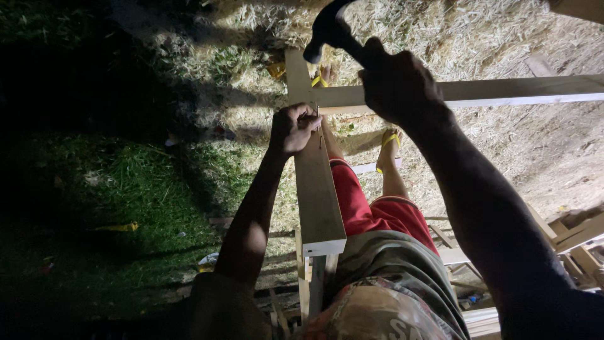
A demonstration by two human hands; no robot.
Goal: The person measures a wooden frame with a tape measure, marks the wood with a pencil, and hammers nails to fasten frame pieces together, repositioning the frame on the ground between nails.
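Over the dry straw and grass, lit from the head lamp, I see my left hand (pixel 293 129) pinching a small steel nail (pixel 318 115) upright on the long pale wooden plank (pixel 316 189), fingers closed together round the shank near the plank's far end. My right hand (pixel 397 83) is wrapped tight around the handle of a dark claw hammer (pixel 330 28), raised above and beyond the nail, head toward the upper left.

I judge the step in hand to be starting the nail: it stands on the wood, apparently not yet driven, though the nail is thin and partly hidden by the fingertips, so I can't be sure how deep it sits. The next move calls for a short, controlled tap straight down on the nail head, with the left fingers kept low and clear of the hammer face.

The plank's long axis runs away from me, near end just in front of my red shorts (pixel 371 208), far end meeting a pale wooden crosspiece (pixel 503 90) that runs off to the right. The nail points down into the plank, close to that joint.
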